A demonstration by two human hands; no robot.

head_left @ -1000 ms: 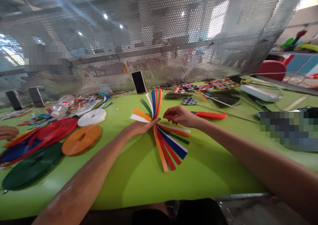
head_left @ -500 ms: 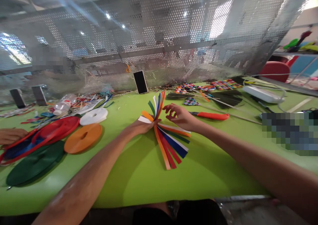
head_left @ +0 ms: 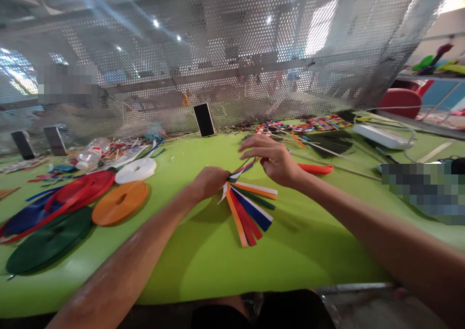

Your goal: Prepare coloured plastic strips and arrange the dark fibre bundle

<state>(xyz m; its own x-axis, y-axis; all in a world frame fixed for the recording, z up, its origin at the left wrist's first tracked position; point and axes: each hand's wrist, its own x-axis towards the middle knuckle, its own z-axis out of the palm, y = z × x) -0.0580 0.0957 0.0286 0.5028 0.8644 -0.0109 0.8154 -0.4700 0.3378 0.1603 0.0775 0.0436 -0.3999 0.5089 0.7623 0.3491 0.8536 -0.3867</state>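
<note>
My left hand (head_left: pixel 210 181) is closed on the gathered middle of a bundle of coloured plastic strips (head_left: pixel 250 212), low over the green table. Orange, red, blue, white and green ends fan out below and to the right of it. Other strip ends (head_left: pixel 242 169) from the same bundle bend up and right to my right hand (head_left: pixel 274 159). That hand is pinched on them, its upper fingers stretched out leftward. My fingers hide where the strips cross. A cutter with a red-orange handle (head_left: pixel 315 169) lies partly behind my right wrist.
To the left lie rolls of strip: white (head_left: pixel 136 170), orange (head_left: pixel 120 203), red (head_left: pixel 96 183) and dark green (head_left: pixel 51 242). A phone (head_left: pixel 204 119) stands upright at the back before a perforated metal screen (head_left: pixel 232 67). Woven colourful pieces (head_left: pixel 327 122) and a white power strip (head_left: pixel 379 137) are at the right.
My right hand, earlier open beside the upstanding strips, now pulls them over to the right. My left hand has turned around the bundle. The other person's hand at the left has drawn away from the rolls.
</note>
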